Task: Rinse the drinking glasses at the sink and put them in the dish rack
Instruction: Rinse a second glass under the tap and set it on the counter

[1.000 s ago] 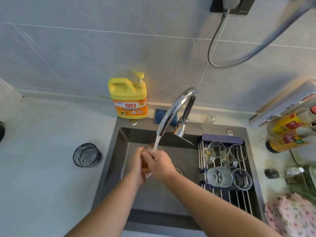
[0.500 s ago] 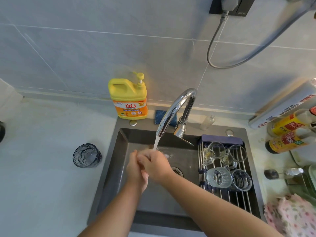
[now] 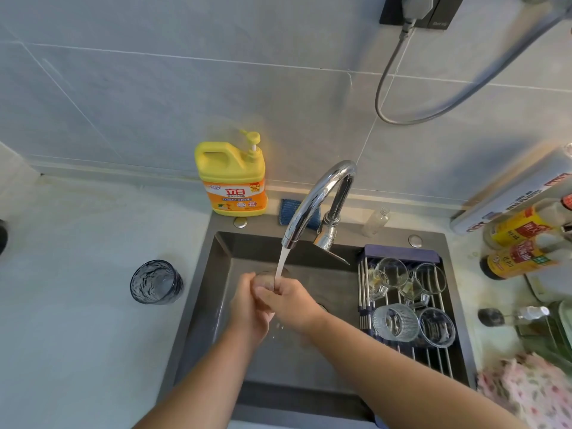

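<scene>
Running from a chrome faucet [image 3: 318, 199], water falls into a dark sink [image 3: 216, 292] where a left hand [image 3: 247, 308] and a right hand [image 3: 291, 301] close together around 1 clear glass [image 3: 266, 275] held under the stream. Beside them, a dish rack [image 3: 402, 253] across the sink's right side holds 4 glasses. Left of the sink, 1 dark blue textured glass [image 3: 155, 281] stands upright on the counter [image 3: 77, 335].

Glossy chrome tap [image 3: 315, 199]; matt dark metal sink [image 3: 201, 301]; textured dark glass tumbler [image 3: 155, 286] on the pale, smooth worktop [image 3: 77, 335].
</scene>
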